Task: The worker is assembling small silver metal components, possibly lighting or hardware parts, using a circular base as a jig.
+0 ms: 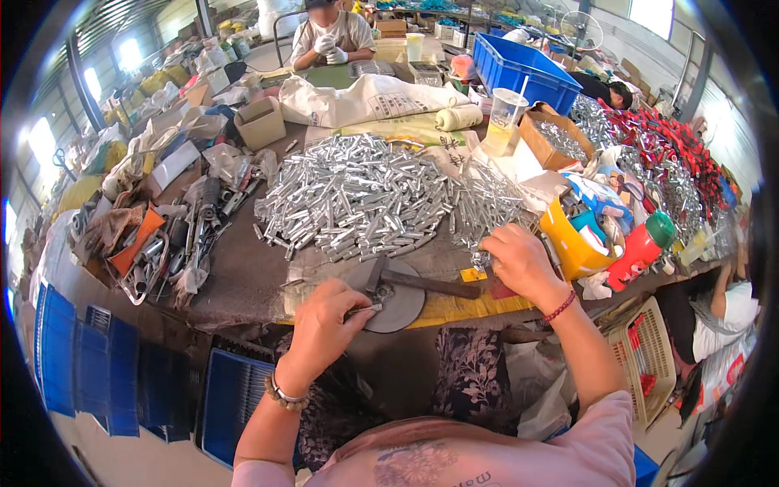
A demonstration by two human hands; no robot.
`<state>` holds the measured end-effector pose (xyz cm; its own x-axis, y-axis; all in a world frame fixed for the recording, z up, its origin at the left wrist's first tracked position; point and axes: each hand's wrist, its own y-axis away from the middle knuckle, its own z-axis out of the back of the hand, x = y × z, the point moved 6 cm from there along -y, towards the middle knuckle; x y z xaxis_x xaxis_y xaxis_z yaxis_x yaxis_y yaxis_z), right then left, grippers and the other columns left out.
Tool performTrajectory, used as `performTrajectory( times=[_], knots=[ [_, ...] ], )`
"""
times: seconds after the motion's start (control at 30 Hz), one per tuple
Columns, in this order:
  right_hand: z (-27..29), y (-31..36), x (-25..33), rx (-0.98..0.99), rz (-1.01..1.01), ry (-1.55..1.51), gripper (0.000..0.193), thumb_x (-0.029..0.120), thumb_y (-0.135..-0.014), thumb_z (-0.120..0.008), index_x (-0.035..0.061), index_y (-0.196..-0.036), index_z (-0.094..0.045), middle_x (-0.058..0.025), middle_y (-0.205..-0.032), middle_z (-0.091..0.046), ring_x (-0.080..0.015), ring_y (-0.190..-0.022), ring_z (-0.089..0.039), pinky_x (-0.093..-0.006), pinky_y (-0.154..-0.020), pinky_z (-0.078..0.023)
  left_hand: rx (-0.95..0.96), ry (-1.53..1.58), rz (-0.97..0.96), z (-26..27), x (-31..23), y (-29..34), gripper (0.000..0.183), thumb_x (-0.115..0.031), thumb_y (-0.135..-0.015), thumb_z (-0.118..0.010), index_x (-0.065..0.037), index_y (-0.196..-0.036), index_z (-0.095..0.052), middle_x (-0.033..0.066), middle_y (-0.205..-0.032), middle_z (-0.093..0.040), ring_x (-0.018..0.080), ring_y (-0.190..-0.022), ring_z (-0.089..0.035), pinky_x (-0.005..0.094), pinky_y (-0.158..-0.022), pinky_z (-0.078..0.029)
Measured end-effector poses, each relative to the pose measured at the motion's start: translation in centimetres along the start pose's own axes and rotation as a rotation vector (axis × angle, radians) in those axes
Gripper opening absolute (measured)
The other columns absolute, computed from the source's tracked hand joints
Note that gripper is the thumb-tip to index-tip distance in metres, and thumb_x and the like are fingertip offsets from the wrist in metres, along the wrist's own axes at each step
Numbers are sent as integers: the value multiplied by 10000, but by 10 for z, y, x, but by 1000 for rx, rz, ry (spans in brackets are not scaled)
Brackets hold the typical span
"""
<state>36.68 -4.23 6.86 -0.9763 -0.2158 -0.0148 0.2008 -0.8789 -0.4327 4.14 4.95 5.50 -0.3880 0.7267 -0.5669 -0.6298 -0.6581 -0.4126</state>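
Note:
My left hand pinches a small silver metal piece over the left edge of a round grey metal plate. A hammer with a dark wooden handle lies across the plate, its head toward the left. My right hand is at the near edge of a heap of thin silver pins. Its fingers are drawn together, and whether a pin is between them cannot be made out. Beyond the plate spreads a large pile of short silver metal tubes.
Loose tools crowd the table's left side. At right stand a yellow container, a red bottle with a green cap and a drink cup. A blue crate sits farther back. Across the table, a person wears white gloves.

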Motion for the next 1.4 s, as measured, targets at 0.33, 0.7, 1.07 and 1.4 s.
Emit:
performTrajectory(
  times=[0.33,0.7,1.07,1.4],
  knots=[
    [8,-12,120,-45,-32,-395,292,-21,-849,-708,87,-1118,-745,-99,-997,-599,-317,-945,-686,-436,-802,-587,3,-4,-13,-2,-8,1,161,-128,-868,-891,-48,-989,-819,100,-926,-712,324,-902,-699,432,-789,-558],
    [-23,-22,141,-73,-30,-417,107,23,-854,-734,72,-939,-690,-97,-908,-599,-329,-912,-690,-464,-803,-577,7,30,45,-2,2,11,168,-83,-869,-877,-31,-1014,-811,119,-917,-692,319,-895,-673,413,-787,-535],
    [-25,-26,144,-146,13,-396,107,44,-811,-786,92,-884,-724,-58,-898,-598,-275,-897,-664,-416,-795,-568,8,71,98,-5,7,11,189,-85,-876,-882,-31,-1048,-824,96,-957,-710,269,-890,-681,387,-775,-534],
    [-32,-34,149,-162,64,-376,70,117,-891,-708,123,-839,-661,-48,-886,-584,-278,-884,-653,-429,-771,-531,-59,-5,10,-10,15,14,178,-83,-823,-899,-75,-992,-841,86,-920,-695,307,-893,-687,410,-780,-541]
  ],
)
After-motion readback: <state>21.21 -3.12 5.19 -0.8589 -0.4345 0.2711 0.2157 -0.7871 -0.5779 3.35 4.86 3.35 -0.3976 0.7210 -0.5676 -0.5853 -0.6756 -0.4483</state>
